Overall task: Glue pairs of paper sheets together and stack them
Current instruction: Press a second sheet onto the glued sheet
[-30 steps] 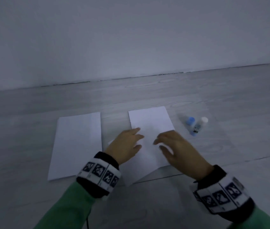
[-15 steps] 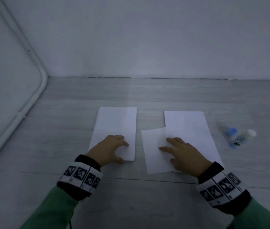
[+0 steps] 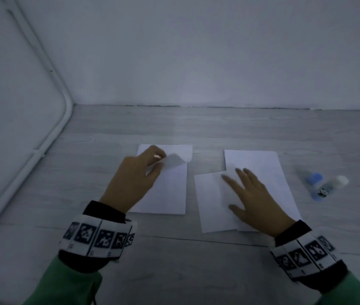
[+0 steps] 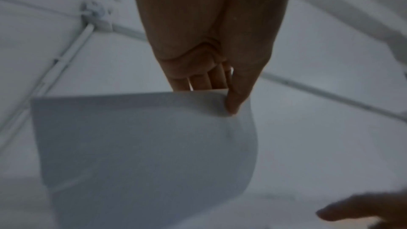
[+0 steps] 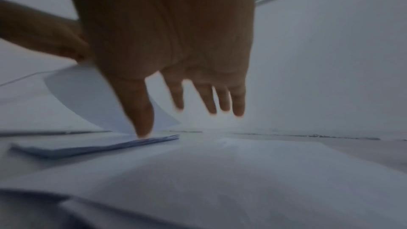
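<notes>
Left paper pile lies flat on floor, at 9 o'clock from right sheets. Top sheet curls up at far end. Left hand pinches that far corner between thumb and fingers. Right hand lies spread, fingers straight, pressing on right sheets; small sheet pokes out at 9 o'clock. Glue bottles lie at 3 o'clock, apart from sheets. Wall at 12 o'clock.

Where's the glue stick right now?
In the head view, the glue stick lies on the floor at far right, beside the right-hand paper.
</notes>
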Demonstrator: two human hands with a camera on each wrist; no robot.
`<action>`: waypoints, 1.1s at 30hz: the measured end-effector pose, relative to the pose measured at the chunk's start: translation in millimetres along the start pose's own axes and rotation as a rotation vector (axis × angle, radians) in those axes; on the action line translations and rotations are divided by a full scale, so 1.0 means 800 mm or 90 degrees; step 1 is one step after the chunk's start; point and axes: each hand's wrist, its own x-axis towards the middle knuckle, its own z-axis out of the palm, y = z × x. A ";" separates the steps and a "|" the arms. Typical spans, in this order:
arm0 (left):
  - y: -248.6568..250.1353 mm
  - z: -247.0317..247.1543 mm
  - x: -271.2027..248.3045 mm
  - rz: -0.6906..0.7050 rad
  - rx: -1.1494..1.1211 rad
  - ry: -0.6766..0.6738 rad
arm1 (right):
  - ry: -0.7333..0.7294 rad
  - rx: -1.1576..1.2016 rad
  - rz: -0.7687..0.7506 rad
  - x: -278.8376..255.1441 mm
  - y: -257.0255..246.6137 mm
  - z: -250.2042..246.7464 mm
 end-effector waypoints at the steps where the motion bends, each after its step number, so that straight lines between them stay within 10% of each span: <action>1: 0.013 -0.014 0.003 0.027 -0.024 0.014 | 0.067 0.079 0.014 0.001 -0.001 -0.005; 6: 0.060 -0.054 0.024 0.016 -0.446 0.013 | 0.141 0.691 0.132 0.008 0.006 -0.048; 12: 0.038 0.014 0.041 -0.270 -0.617 0.050 | 0.146 1.066 0.145 -0.003 0.032 -0.057; 19: 0.014 0.112 0.014 -0.472 -0.514 -0.102 | 0.131 0.882 0.327 -0.023 0.079 -0.037; 33: -0.001 0.146 0.012 -0.457 -0.367 -0.109 | 0.235 0.526 0.393 -0.034 0.116 -0.023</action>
